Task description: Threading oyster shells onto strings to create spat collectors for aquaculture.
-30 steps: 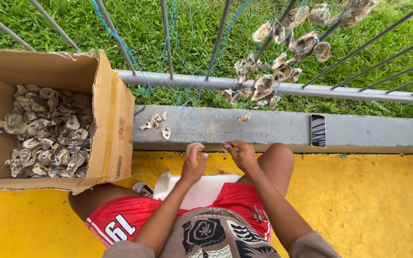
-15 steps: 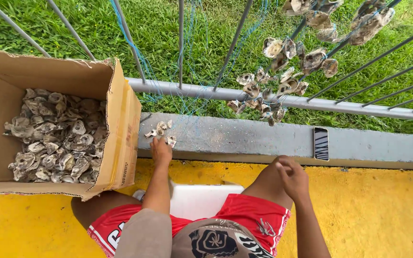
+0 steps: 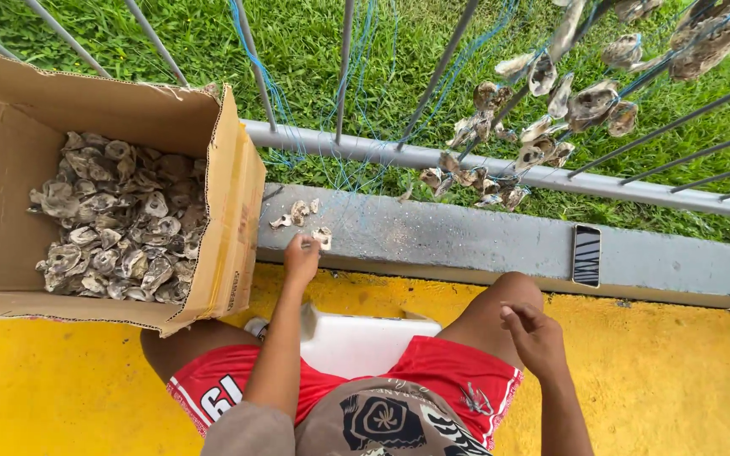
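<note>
While the left hand (image 3: 301,257) reaches to the grey ledge (image 3: 466,241), its fingers close loosely around a small oyster shell (image 3: 323,237) beside a few loose shells (image 3: 296,213); its long axis cannot be told. Strung shells (image 3: 542,110) already hang on the railing; a cardboard box (image 3: 230,228) remains full. The right hand (image 3: 534,338) rests half-curled, empty, at the knee.

Shorts (image 3: 433,371) red, white trim; floor (image 3: 678,380) yellow; ledge (image 3: 466,241) grey; box (image 3: 230,219) brown; shells (image 3: 120,219) grey-white; grass (image 3: 314,51) green.
</note>
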